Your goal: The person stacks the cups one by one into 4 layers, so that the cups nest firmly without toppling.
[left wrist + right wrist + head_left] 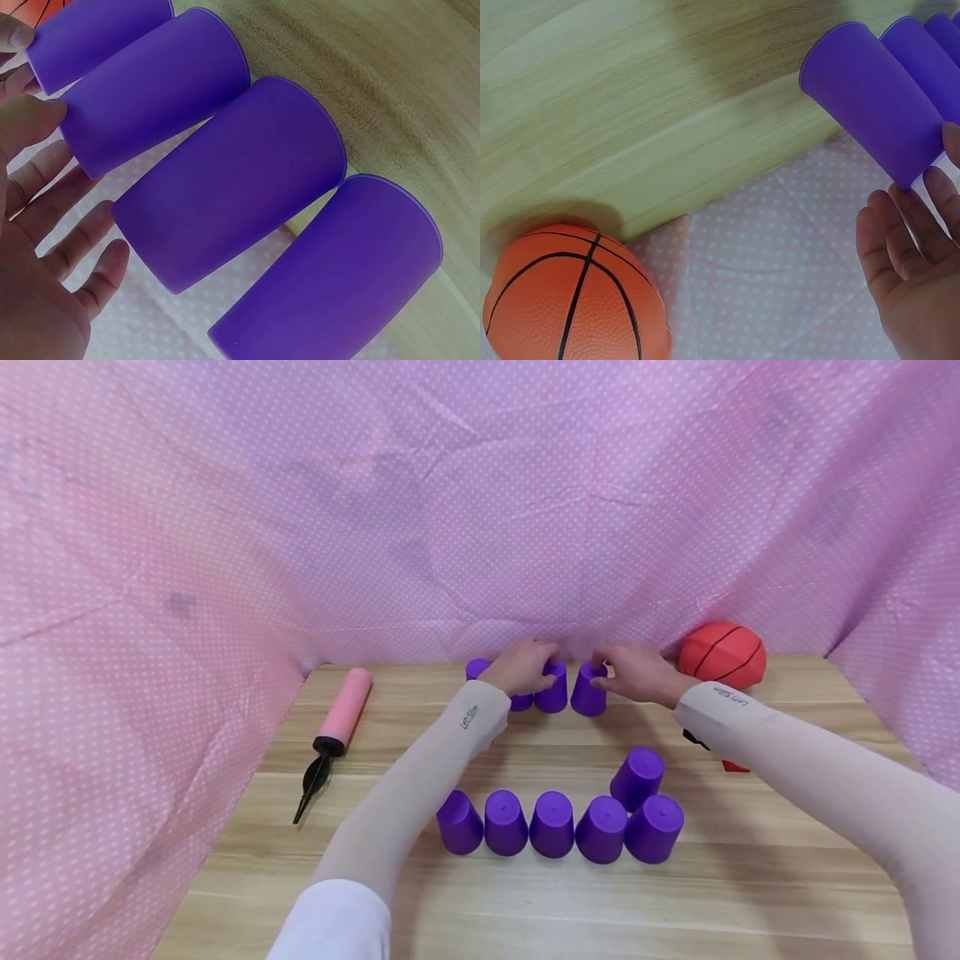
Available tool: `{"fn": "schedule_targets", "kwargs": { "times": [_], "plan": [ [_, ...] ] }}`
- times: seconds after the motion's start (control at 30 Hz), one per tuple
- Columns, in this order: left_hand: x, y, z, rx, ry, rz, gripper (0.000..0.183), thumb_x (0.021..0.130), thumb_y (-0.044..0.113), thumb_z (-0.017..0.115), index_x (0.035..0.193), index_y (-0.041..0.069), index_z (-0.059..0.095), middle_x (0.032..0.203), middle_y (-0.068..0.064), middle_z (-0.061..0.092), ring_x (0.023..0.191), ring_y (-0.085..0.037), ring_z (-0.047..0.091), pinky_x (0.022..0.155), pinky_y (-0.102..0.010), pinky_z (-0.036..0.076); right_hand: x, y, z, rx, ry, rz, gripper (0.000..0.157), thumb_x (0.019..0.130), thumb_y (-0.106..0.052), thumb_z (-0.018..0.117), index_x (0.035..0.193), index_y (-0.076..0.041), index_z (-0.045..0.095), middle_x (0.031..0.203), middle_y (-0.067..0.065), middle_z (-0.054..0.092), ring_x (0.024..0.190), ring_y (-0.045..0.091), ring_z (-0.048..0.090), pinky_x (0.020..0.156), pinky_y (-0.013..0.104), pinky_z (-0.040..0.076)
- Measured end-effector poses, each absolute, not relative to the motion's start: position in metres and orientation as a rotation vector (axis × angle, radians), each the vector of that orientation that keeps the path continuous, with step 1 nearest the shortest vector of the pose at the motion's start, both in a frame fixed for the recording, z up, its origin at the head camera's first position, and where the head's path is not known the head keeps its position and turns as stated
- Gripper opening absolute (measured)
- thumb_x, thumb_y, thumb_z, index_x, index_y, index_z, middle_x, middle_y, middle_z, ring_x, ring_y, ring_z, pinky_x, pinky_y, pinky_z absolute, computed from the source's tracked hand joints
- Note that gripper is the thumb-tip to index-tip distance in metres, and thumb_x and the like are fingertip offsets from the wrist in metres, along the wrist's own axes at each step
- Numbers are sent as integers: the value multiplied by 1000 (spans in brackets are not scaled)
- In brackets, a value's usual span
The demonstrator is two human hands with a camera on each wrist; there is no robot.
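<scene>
Cups (pixel 553 697), upper mid-frame: probably light, stiff, slippery
Left hand (pixel 521 668): pinches one
Right hand (pixel 636 671): pinches another
Best hold: narrow top

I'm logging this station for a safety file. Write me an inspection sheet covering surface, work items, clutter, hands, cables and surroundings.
Surface: wood-grain table.
Work items: ten purple cups, all upside down; four in the back row, five in the front row, one behind the front row's right end.
Clutter: pink pump at left; ball at back right; red object mostly hidden by the right arm.
Left hand: grips the back row's third cup from the left.
Right hand: grips the back row's rightmost cup.
Cables: nothing seen.
Surroundings: pink dotted cloth behind and at both sides.
</scene>
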State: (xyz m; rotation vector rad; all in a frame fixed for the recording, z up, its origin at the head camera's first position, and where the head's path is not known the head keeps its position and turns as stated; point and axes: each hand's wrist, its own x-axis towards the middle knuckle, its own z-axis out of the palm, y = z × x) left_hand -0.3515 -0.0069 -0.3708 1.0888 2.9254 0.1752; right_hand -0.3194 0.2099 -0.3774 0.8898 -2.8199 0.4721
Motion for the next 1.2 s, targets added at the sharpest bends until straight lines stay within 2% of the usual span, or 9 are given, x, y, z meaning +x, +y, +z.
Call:
{"fn": "schedule_targets", "kwargs": {
  "times": [0.23, 0.43, 0.6, 0.7, 0.9, 1.07, 1.2],
  "plan": [
    [-350, -11, -369, 1088, 2904, 220, 31, 87, 27, 68, 115, 14, 61, 105, 1, 61, 104, -19, 47, 89, -33, 39, -317, 206, -373, 921, -2837, 497, 26, 77, -14, 78, 94, -1, 63, 88, 11, 64, 82, 28, 59, 74, 44, 46],
    [-337, -36, -353, 1160, 2912, 244, 40, 88, 27, 64, 125, 13, 58, 116, 1, 60, 110, -19, 45, 91, -31, 39, -300, 216, -353, 924, -2831, 568, 29, 80, -14, 74, 103, -1, 61, 100, 13, 63, 97, 32, 58, 84, 47, 44],
    [-313, -65, -341, 1351, 2943, 245, 34, 86, 29, 66, 115, 13, 62, 114, 2, 61, 106, -19, 47, 91, -31, 38, -270, 236, -333, 829, -2829, 584, 32, 81, -16, 74, 108, -5, 61, 108, 11, 62, 105, 31, 56, 89, 48, 43],
    [-295, -84, -337, 1450, 2944, 311, 31, 84, 27, 69, 110, 12, 64, 112, 2, 62, 106, -19, 48, 93, -32, 37, -252, 242, -327, 846, -2795, 562, 34, 80, -16, 76, 109, -6, 61, 107, 9, 61, 103, 28, 57, 87, 47, 44],
    [-256, -117, -330, 1670, 2903, 462, 28, 82, 22, 72, 107, 11, 64, 104, 1, 63, 104, -19, 49, 94, -34, 36, -220, 248, -336, 1026, -2619, 540, 39, 72, -12, 82, 105, -8, 63, 105, 2, 62, 99, 22, 58, 81, 39, 47],
    [-218, -142, -331, 1687, 2862, 479, 30, 83, 24, 71, 109, 11, 64, 108, 1, 62, 106, -19, 50, 94, -34, 38, -195, 250, -347, 1158, -2542, 533, 39, 69, -13, 83, 103, -17, 63, 110, -3, 61, 100, 18, 58, 84, 26, 44],
    [-196, -160, -340, 1686, 2830, 478, 32, 84, 27, 70, 110, 10, 64, 109, 0, 61, 107, -18, 50, 94, -35, 39, -182, 251, -357, 1196, -2542, 537, 38, 68, -14, 83, 100, -20, 64, 111, -5, 61, 101, 17, 58, 86, 20, 41]
  ]
}}
